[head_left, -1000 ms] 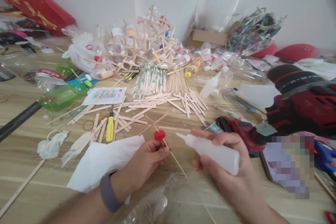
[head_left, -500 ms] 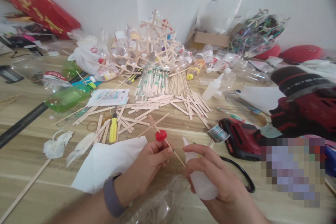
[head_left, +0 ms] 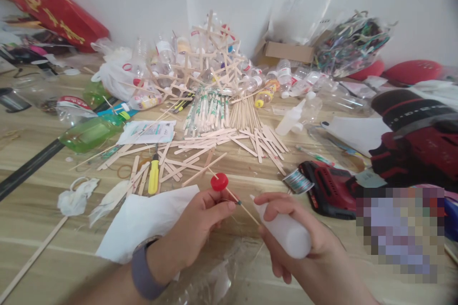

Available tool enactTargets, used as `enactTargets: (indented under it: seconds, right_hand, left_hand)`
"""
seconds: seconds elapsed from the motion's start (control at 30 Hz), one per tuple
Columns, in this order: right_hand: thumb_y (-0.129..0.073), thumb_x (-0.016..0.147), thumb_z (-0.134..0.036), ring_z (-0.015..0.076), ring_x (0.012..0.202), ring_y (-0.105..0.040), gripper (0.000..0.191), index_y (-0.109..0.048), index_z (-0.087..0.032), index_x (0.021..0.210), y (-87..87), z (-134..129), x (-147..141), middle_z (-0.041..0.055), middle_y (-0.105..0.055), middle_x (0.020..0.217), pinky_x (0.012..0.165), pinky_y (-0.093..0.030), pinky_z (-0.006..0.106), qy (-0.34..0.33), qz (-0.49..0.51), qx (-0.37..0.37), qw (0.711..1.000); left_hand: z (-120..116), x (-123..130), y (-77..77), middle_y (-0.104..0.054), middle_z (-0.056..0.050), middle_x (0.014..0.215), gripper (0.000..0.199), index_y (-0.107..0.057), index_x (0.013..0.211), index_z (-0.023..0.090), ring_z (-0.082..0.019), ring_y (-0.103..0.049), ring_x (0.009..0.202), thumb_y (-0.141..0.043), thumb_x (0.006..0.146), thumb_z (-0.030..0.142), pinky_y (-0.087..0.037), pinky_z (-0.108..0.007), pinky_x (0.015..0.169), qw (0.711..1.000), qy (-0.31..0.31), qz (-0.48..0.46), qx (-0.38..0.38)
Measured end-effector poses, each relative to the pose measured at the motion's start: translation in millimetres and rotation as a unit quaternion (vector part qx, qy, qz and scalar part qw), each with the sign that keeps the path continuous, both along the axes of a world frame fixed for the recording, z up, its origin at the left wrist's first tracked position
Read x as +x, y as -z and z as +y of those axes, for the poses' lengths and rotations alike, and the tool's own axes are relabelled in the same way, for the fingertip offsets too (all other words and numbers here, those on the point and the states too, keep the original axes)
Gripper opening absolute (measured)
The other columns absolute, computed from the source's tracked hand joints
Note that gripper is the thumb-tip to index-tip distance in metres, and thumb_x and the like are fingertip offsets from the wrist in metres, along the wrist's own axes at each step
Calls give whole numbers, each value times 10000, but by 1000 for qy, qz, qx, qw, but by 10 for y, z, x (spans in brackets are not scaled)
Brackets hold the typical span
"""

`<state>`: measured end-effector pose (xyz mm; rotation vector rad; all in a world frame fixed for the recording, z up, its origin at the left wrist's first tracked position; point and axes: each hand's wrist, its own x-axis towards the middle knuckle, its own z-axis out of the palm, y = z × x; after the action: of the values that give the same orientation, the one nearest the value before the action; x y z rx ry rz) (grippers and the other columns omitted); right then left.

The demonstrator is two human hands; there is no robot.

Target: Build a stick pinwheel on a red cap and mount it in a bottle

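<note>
Thumb and fingers of my left hand [head_left: 211,212] pinch a thin wooden skewer [head_left: 249,213] near a small dark wrapping. A red bottle cap [head_left: 219,182] is threaded on the skewer just above those fingers, and a flat wooden stick [head_left: 204,169] crosses behind the skewer's upper end. My right hand [head_left: 295,228] is wrapped round a white squeeze bottle [head_left: 288,231], its nozzle tilted up and left, close to the dark wrapping. The skewer's lower end reaches the right hand's fingers; whether they grip it is unclear. A fine thread hangs near the left fingertips.
Flat wooden sticks [head_left: 179,171], a yellow screwdriver [head_left: 153,177] and white paper [head_left: 146,221] lie beyond and left of my hands. A red and black power drill [head_left: 404,157] and wire spool [head_left: 298,181] are at the right. Plastic bottles [head_left: 284,76] are heaped by the wall.
The white bottle has tipped flatter, its base swinging right and up as my right hand turned. The skewer's lower end has shifted slightly right; the cap is slightly higher.
</note>
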<state>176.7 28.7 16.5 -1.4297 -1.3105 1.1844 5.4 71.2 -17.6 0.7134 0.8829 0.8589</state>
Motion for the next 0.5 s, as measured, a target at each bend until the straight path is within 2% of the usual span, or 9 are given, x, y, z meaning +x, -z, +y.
enactTargets:
  seconds: [0.13,0.23,0.37,0.5]
  right_hand:
    - [-689,760,-321,-12,325,-497,168,-554,-227,797,-48,-4,-22,35,-593,1112,276,-352,117,23,43,-45,998]
    - [-714,733,-315,-21,318,-502,197,-549,-235,805,-98,8,-29,15,-608,1103,282,-338,96,31,65,-74,995]
    - [-749,701,-323,-23,301,-503,250,-541,-232,807,-131,14,-36,13,-623,1086,279,-330,88,36,93,-101,990]
    - [-763,701,-323,-25,282,-501,280,-529,-229,822,-113,13,-23,24,-634,1110,263,-312,73,32,122,-115,985]
  left_hand:
    - [12,-13,4,-547,49,658,204,-652,729,175,-94,-419,629,-795,671,308,-308,-238,627,1000,8,-4,20]
    - [26,-18,7,-543,53,662,224,-655,733,182,-93,-403,623,-807,670,335,-306,-238,629,999,8,-5,34]
    - [27,-18,-6,-475,66,604,272,-654,744,190,-93,-338,572,-759,730,441,-296,-246,610,998,15,14,62]
    - [24,-6,-75,-394,69,550,354,-611,656,186,-103,-302,555,-740,719,510,-273,-258,581,994,-5,56,92]
